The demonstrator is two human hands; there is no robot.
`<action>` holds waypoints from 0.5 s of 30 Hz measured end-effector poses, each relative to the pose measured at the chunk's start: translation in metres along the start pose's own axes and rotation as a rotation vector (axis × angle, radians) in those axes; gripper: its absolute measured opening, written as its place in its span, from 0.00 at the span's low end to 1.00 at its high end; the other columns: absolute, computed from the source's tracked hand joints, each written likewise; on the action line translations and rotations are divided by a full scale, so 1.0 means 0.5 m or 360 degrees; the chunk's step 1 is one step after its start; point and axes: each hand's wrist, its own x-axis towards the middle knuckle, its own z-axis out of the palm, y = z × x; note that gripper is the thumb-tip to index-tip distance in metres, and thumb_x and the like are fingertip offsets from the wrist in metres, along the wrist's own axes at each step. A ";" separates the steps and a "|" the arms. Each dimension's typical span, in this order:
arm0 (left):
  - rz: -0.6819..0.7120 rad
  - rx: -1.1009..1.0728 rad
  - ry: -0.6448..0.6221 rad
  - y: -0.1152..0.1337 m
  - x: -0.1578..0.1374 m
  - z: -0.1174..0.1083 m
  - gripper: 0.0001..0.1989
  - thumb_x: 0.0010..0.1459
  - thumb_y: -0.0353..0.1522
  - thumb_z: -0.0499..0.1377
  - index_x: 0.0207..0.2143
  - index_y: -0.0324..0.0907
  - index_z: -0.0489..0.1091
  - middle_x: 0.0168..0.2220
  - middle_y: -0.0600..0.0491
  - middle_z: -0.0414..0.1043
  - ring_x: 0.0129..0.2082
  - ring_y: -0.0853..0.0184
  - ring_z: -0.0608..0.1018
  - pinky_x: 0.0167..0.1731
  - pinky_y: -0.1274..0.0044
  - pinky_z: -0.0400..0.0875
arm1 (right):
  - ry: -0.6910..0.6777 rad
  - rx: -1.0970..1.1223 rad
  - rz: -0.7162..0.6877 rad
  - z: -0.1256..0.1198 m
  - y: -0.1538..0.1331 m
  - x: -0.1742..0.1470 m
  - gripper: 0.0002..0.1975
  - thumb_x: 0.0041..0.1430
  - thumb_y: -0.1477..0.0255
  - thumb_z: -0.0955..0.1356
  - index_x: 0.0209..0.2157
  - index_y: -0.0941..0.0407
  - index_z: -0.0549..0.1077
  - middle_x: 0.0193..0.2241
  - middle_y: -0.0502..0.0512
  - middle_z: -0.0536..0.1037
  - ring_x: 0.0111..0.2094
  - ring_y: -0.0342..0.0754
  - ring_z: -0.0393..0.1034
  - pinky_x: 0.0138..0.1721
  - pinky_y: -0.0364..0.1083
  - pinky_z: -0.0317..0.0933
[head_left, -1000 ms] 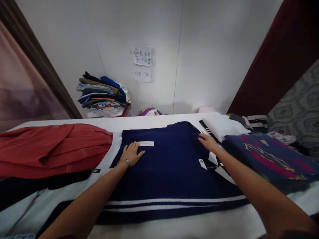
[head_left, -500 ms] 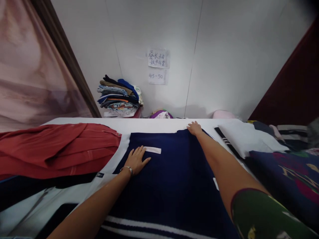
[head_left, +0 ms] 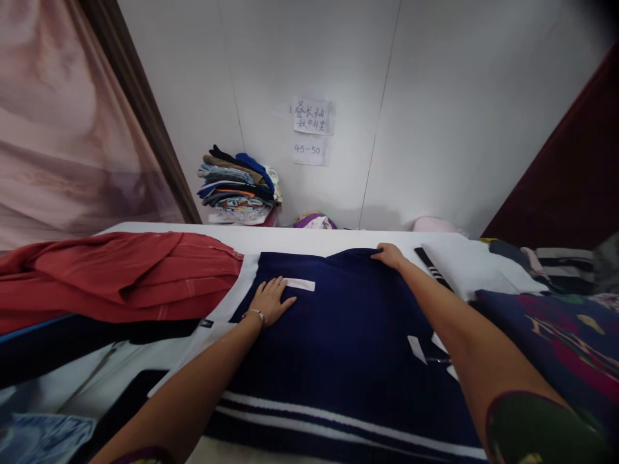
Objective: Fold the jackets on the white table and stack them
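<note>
A navy knitted garment (head_left: 338, 335) is spread over the white table, two white stripes (head_left: 309, 412) running across its near part. My left hand (head_left: 271, 301) rests flat on its left side, fingers apart, beside a short white strip (head_left: 300, 284). My right hand (head_left: 389, 255) pinches the garment's far right edge, which is slightly raised. White tags (head_left: 416, 348) show near my right forearm. A white band (head_left: 246, 277) with a small dark label (head_left: 206, 323) lies along the garment's left side.
Red clothing (head_left: 159, 277) lies at the left. White (head_left: 469, 264) and dark printed clothing (head_left: 546, 341) lie at the right. A clothes stack (head_left: 239, 183) stands by the wall beyond the white table (head_left: 290, 238). Paper signs (head_left: 313, 116) hang on the wall.
My right hand has closed on the garment's far right edge and moved slightly right, lifting and spreading it. More of the tags show. My left hand stays flat on the cloth.
</note>
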 end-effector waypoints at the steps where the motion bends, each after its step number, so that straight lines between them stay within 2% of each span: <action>1: -0.0006 -0.0002 -0.0004 0.002 -0.001 -0.002 0.34 0.64 0.50 0.46 0.66 0.40 0.58 0.69 0.44 0.53 0.69 0.55 0.56 0.67 0.60 0.47 | 0.0048 0.0047 -0.0066 -0.004 0.003 -0.035 0.10 0.57 0.67 0.67 0.39 0.57 0.74 0.48 0.58 0.77 0.48 0.51 0.72 0.48 0.46 0.63; 4: -0.0009 -0.0015 0.0000 0.005 -0.001 -0.005 0.34 0.64 0.50 0.46 0.66 0.40 0.58 0.69 0.43 0.53 0.69 0.55 0.56 0.67 0.60 0.47 | 0.0066 0.0311 -0.0431 0.003 0.019 -0.162 0.08 0.53 0.68 0.70 0.34 0.55 0.71 0.54 0.54 0.74 0.53 0.50 0.69 0.54 0.47 0.60; 6: -0.0006 -0.0018 0.0006 0.006 0.001 -0.004 0.35 0.64 0.50 0.46 0.66 0.40 0.58 0.69 0.43 0.53 0.69 0.55 0.56 0.67 0.60 0.47 | -0.0103 0.0468 -0.0650 0.022 0.028 -0.248 0.09 0.50 0.67 0.71 0.33 0.54 0.71 0.52 0.54 0.76 0.52 0.52 0.69 0.55 0.50 0.60; 7: -0.0003 -0.0017 0.0007 0.006 0.001 -0.003 0.35 0.64 0.50 0.45 0.66 0.40 0.58 0.69 0.43 0.53 0.69 0.55 0.56 0.67 0.60 0.47 | -0.0229 0.0488 -0.0682 0.032 0.028 -0.284 0.11 0.50 0.65 0.72 0.35 0.54 0.73 0.50 0.55 0.77 0.51 0.54 0.70 0.54 0.51 0.61; 9: 0.0006 -0.0015 0.0010 0.006 0.003 -0.002 0.35 0.64 0.51 0.45 0.66 0.40 0.58 0.69 0.43 0.53 0.69 0.55 0.56 0.67 0.60 0.46 | -0.0425 0.0421 -0.0604 0.050 0.017 -0.332 0.18 0.52 0.62 0.72 0.44 0.54 0.74 0.50 0.56 0.77 0.50 0.55 0.71 0.53 0.51 0.62; 12: 0.0011 -0.0033 0.0003 0.006 0.004 -0.003 0.35 0.64 0.51 0.45 0.66 0.40 0.57 0.69 0.43 0.53 0.69 0.55 0.56 0.67 0.60 0.46 | -0.0386 0.0212 -0.0450 0.066 -0.030 -0.340 0.31 0.56 0.55 0.69 0.57 0.55 0.69 0.56 0.62 0.74 0.55 0.58 0.69 0.55 0.52 0.60; 15: -0.0005 -0.0039 -0.0009 0.008 0.002 -0.006 0.35 0.64 0.50 0.45 0.66 0.39 0.57 0.69 0.43 0.52 0.69 0.56 0.55 0.67 0.61 0.46 | -0.0266 -0.0053 -0.0388 0.077 -0.095 -0.304 0.29 0.59 0.52 0.66 0.55 0.57 0.71 0.53 0.65 0.75 0.54 0.60 0.69 0.52 0.51 0.62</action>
